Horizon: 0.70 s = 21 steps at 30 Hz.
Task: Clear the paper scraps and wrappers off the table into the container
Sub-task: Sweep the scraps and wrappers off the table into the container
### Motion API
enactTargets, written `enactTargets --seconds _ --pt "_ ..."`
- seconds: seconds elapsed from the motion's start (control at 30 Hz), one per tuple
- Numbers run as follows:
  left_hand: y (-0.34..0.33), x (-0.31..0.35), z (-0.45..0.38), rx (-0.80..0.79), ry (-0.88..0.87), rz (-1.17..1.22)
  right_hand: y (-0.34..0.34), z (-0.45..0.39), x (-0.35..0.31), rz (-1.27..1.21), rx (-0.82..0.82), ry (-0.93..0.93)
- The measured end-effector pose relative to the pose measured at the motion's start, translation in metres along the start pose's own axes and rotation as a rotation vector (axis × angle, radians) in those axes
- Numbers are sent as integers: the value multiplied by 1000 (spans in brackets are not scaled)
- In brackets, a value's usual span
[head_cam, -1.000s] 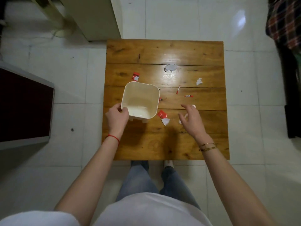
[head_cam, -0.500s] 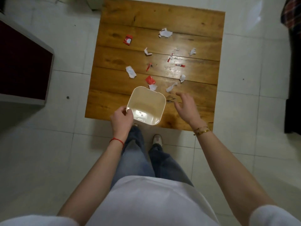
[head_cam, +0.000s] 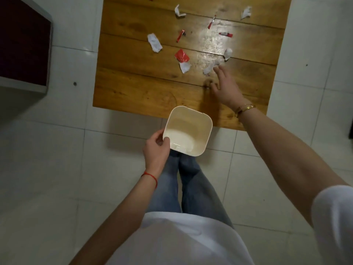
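Several paper scraps and wrappers are scattered over the wooden counter point(head_cam: 133, 88), none of them inside the container point(head_cam: 188, 131). The cream container is gripped at its left rim by the left hand point(head_cam: 155, 150), thumb hooked over the edge, and is held in the air just off the near edge of the counter, above the tiled floor point(head_cam: 57, 169); its inside is seen to be bare. The right hand point(head_cam: 225, 87) is spread loose, fingers released, over the counter toward the near right corner, and nothing is grasped in it. Its fingertips point(head_cam: 216, 68) are placed just beside a crumpled white scrap point(head_cam: 209, 68); whether they touch it cannot be told. Near the middle, a red wrapper point(head_cam: 181, 55) is lain against a white torn piece point(head_cam: 185, 67). A larger white scrap point(head_cam: 154, 43) is found toward the left edge, with a thin red strip point(head_cam: 180, 35) near it. Further scraps are seen toward the far edge, well apart from both hands
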State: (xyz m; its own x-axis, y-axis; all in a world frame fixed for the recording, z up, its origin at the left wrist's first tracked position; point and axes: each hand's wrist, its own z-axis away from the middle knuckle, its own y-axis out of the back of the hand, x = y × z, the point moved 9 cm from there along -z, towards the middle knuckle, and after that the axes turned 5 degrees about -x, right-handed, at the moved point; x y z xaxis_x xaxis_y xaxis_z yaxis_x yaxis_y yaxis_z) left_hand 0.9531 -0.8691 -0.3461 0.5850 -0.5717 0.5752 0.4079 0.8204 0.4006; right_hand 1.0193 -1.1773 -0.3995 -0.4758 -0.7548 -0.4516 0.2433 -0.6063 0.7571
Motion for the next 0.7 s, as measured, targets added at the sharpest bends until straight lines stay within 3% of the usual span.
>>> enactTargets --seconds 0.33,0.7 --pt "-9 -43 13 53 42 66 -41 -34 0 67 -103 18" --pt "-33 -85 -19 1 128 39 -54 -49 14 179 -70 54"
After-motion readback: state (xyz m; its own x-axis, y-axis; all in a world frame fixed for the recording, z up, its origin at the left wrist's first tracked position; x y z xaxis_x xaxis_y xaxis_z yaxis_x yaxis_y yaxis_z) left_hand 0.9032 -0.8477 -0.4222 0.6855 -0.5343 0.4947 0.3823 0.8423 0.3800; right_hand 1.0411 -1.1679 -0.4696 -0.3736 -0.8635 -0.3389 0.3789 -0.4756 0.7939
